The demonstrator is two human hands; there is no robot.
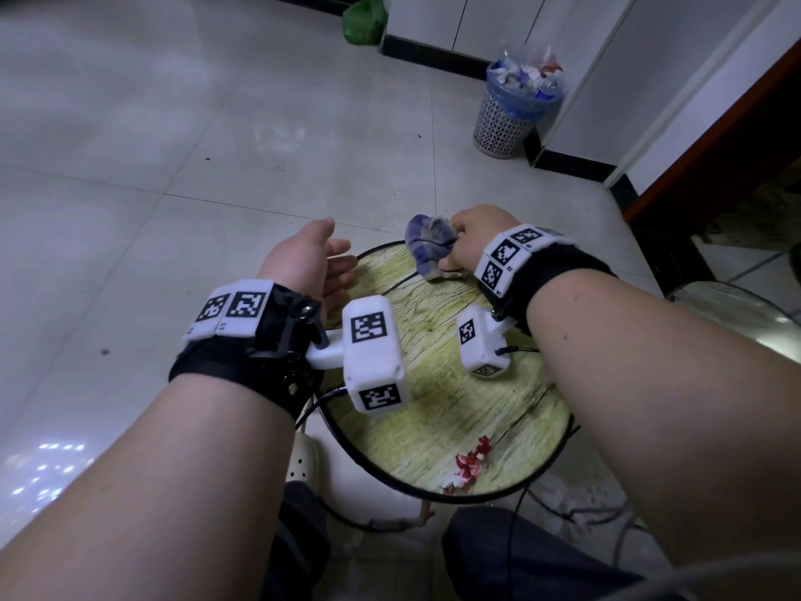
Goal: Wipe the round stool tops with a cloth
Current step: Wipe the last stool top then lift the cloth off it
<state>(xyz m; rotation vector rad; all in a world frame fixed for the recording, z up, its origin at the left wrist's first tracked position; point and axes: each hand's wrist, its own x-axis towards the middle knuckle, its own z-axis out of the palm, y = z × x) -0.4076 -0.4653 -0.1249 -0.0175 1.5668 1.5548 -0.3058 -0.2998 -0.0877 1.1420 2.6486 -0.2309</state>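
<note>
Floor (173,136): pale shiny tiles, all around the stool.
Wall (607,58): white with a dark strip at the bottom, far behind the stool.
Stool (437,409): a round top with a yellow-green wood look and a thin dark rim. It stands in the middle, just in front of the person's knees. A small red flower picture sits on the near edge of the top.
Second stool (737,310): a round top seen only in part, to the right of the stool and partly hidden by the right arm.
Bin (516,110): a white basket with holes and a blue bag inside, full of rubbish. It is far behind the stool, by the wall.
Green bag (364,19): on the floor, far behind the stool and to the left of the bin.
Left hand (312,262): it is over the far left edge of the stool. The fingers are loose and a bit spread. It holds nothing. I cannot tell if it touches the top.
Right hand (472,240): it is at the far edge of the stool. The fingers are curled tight around the cloth.
Cloth (431,245): a crumpled blue and white rag, bunched up in the right hand. Its lower part rests on the far edge of the stool top.
Wrist bands (242,340): black straps with white blocks and black square patterns, one on each wrist, above the stool.
Shoe (303,461): a white shoe with holes, on the floor under the left side of the stool.
</note>
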